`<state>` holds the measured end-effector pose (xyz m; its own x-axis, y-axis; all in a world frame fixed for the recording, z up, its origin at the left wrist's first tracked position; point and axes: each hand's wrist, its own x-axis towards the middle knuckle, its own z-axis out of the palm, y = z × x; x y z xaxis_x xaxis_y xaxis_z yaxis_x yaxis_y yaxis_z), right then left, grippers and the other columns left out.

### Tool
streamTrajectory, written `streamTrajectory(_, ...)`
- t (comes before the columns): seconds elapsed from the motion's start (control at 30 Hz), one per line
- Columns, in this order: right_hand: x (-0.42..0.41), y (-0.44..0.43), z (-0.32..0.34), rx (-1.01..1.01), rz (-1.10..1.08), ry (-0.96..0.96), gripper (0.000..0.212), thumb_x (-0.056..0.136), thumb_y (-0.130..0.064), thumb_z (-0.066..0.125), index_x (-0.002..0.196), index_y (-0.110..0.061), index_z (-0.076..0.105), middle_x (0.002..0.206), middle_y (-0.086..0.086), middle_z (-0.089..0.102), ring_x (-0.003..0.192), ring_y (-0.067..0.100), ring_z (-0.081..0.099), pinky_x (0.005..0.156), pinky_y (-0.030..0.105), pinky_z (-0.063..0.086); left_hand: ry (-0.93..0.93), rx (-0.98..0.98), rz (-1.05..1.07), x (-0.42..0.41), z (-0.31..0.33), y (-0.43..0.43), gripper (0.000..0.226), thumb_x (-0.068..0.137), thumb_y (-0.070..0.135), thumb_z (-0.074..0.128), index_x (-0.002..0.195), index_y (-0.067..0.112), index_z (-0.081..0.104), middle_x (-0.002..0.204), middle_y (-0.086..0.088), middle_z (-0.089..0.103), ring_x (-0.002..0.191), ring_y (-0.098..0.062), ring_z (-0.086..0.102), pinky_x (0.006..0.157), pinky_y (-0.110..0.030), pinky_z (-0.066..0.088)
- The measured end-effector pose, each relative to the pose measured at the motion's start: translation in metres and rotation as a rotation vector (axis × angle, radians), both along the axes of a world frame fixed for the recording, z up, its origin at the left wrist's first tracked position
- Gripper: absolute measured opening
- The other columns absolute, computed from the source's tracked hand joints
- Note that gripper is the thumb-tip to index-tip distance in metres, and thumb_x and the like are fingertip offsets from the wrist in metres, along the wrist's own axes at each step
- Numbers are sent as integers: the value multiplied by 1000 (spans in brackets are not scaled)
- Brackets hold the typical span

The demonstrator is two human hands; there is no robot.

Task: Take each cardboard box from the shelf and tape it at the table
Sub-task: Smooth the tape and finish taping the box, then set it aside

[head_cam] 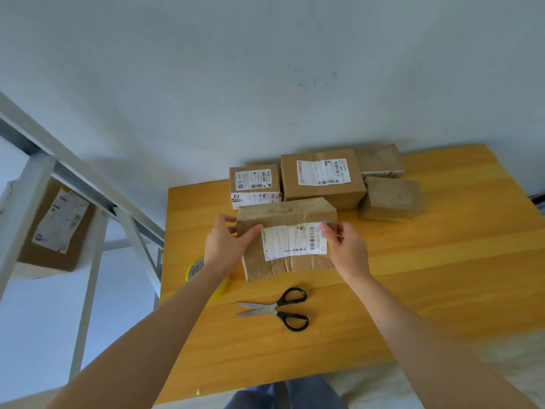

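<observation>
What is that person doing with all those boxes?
A person is holding a worn, labelled cardboard box on the wooden table, with the left hand gripping one end and the right hand the other. Four other boxes sit behind it by the wall. A yellow tape roll and open black-handled scissors lie close by. One more box waits on the metal shelf.

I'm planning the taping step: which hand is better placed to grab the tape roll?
Probably the left hand: the tape roll lies just beneath its wrist, while the right hand holds the opposite side of the box and can steady it.
</observation>
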<state>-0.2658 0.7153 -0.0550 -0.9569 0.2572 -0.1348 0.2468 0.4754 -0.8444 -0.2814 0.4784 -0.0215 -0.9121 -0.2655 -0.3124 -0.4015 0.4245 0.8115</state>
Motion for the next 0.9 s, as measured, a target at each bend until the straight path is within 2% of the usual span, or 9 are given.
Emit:
streamTrajectory(0.17,-2,14,3,188,-107,-76,40,97,-50,49,99,-12,61,77,-4,61,69,15,59,54,33,46,-25,56,-133,-3,-7,22,54,86,24,71,134,17,49,122,-3,63,97,-9,59,60,-10,46)
streamTrajectory(0.33,-15,27,-1,254,-136,-172,47,100,-43,47,130,-7,50,103,8,68,90,28,65,60,35,49,-41,97,-230,-5,-19,45,74,87,10,68,149,21,29,132,0,56,113,-15,57,84,-28,53)
streamTrajectory(0.47,-22,30,-3,252,-21,-195,49,100,-24,52,144,-11,35,128,10,60,112,29,60,81,39,54,-55,96,-314,-7,-25,55,86,86,9,68,153,29,17,134,4,52,112,-13,56,79,-25,55)
streamTrajectory(0.53,-21,33,-6,255,26,-198,49,100,-20,51,146,-12,34,134,9,57,117,27,58,87,39,54,-60,29,-365,-6,-28,54,83,87,13,68,153,28,19,152,-1,33,129,-18,45,94,-28,51)
streamTrajectory(0.6,-17,34,-7,338,80,-155,52,101,-26,49,149,-12,32,147,9,45,132,25,46,101,39,48,-42,-103,-444,-2,-29,54,73,91,26,64,152,26,22,161,0,6,145,-22,22,110,-35,38)
streamTrajectory(0.7,-10,28,-2,626,452,-4,68,98,-54,29,155,-17,20,163,2,12,150,21,12,120,45,22,76,-401,-673,13,-32,54,62,97,52,38,152,29,19,159,6,-16,147,-16,-14,118,-37,12)
streamTrajectory(0.77,-5,20,-2,714,764,-15,74,93,-62,13,156,-24,5,163,-3,-9,150,16,-7,123,41,3,104,-497,-795,23,-38,52,76,91,66,4,153,24,16,156,5,-22,143,-14,-26,119,-33,5)
streamTrajectory(0.83,0,16,-7,752,917,-29,77,89,-66,-2,155,-26,-1,160,-6,-17,147,13,-16,122,37,-6,117,-574,-863,28,-47,51,96,78,70,-23,154,19,8,155,2,-26,141,-17,-32,119,-28,-3)
streamTrajectory(0.9,1,20,-14,778,926,-21,81,84,-62,-11,156,-25,3,159,-6,-15,145,13,-17,122,36,-6,130,-609,-874,27,-51,55,102,73,68,-33,153,17,3,154,0,-29,139,-18,-35,114,-24,-13)
